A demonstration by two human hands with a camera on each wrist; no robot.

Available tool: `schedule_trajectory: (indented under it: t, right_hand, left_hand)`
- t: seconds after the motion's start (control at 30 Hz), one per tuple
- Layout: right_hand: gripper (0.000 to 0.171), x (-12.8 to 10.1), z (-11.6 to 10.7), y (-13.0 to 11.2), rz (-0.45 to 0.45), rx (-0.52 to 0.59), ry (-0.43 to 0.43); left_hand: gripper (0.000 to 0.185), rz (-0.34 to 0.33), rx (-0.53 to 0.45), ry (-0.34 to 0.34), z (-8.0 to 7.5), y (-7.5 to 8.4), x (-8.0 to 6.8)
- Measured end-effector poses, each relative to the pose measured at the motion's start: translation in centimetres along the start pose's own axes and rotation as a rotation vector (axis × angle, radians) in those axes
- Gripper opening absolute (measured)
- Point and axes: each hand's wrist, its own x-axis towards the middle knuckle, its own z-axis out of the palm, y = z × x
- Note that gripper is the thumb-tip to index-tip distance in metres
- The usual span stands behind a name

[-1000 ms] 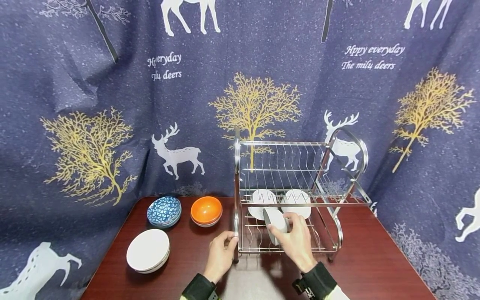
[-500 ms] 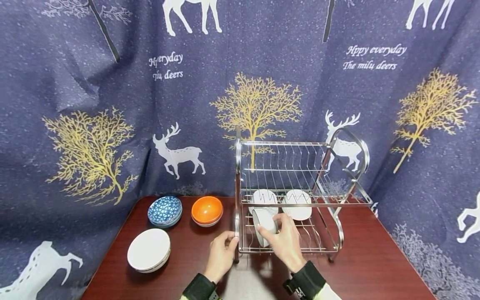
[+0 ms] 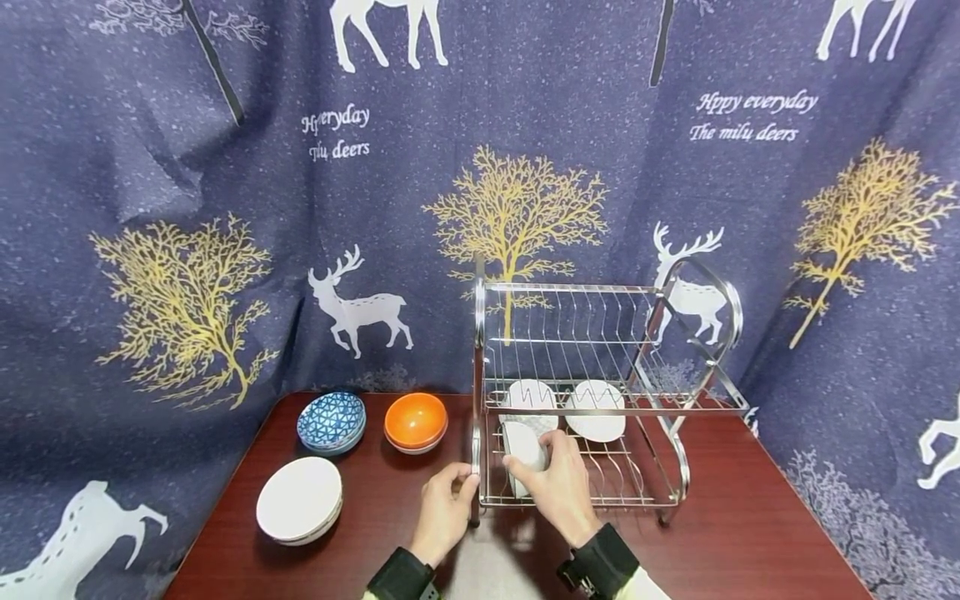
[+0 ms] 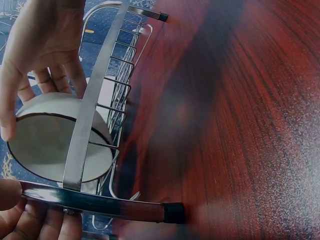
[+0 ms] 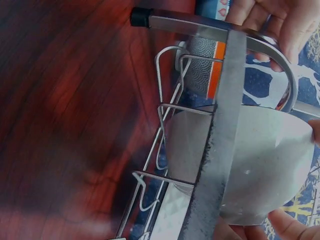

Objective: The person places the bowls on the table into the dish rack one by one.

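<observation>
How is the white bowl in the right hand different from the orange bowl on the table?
The white bowl stands on its edge in the lower tier of the dish rack; the orange bowl sits upright on the table. The right hand holds the white bowl; no hand touches the orange bowl. The white bowl is pale inside, the orange bowl bright orange. Both are round bowls.

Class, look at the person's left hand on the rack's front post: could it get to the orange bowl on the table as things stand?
Probably yes: the left hand grips the rack, and only bare table lies between it and the orange bowl.
</observation>
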Motion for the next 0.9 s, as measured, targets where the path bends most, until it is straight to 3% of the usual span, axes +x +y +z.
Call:
schedule_trajectory:
  t: [0.9]
  right_hand:
    - [0.067,0.14,0.87,0.46,0.086,-0.041,-0.084]
  left_hand:
    - [0.003,-0.028,-0.02,-0.01,0.03,-0.23,0.1]
